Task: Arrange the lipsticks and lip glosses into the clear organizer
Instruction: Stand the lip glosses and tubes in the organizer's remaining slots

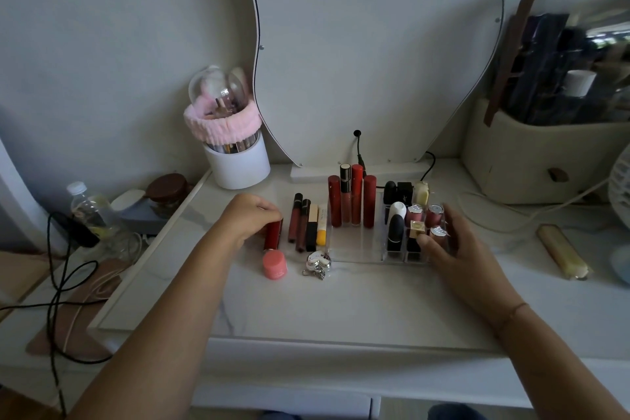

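Note:
The clear organizer point(358, 251) stands mid-table. Tall red lip gloss tubes point(354, 198) stand upright in its back left, and several short lipsticks point(397, 225) fill its right cells. My right hand point(453, 245) rests against the organizer's right side, thumb and fingertips at a gold-capped lipstick point(416, 227) sitting in a front cell. My left hand point(250, 215) is closed around the top of a red lip gloss tube point(272, 237) lying on the table left of the organizer. Several more glosses and lipsticks point(306, 223) lie side by side between that tube and the organizer.
A pink jar point(274, 264) and a white keychain charm point(318, 262) sit in front of the loose tubes. A white brush cup point(238, 160) stands back left, a mirror point(375, 44) behind, a beige storage case point(545, 153) back right, a gold tube point(562, 251) at right.

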`<state>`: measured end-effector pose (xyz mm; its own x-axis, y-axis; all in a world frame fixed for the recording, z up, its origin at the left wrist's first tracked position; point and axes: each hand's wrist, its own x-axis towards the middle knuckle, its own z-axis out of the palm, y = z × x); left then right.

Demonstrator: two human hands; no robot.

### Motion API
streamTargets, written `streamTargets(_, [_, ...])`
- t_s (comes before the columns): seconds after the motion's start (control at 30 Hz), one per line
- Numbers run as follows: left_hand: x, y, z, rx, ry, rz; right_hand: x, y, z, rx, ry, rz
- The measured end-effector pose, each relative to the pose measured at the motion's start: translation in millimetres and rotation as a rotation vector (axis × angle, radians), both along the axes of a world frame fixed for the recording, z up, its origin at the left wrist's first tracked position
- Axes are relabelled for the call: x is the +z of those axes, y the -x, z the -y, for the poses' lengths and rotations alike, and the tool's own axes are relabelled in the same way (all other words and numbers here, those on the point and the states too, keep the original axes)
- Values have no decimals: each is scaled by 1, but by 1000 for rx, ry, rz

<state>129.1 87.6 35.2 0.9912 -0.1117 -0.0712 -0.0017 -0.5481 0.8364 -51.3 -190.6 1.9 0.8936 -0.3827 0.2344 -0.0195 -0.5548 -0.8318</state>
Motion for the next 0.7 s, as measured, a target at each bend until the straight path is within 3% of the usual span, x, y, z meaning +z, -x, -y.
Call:
streamTargets(0.3, [19, 0, -6, 14, 212, 18, -5, -2, 2, -22, -57, 44])
streamTargets(0.7, [67, 21, 14, -115, 395, 373, -3, -3, 2, -24, -181, 85])
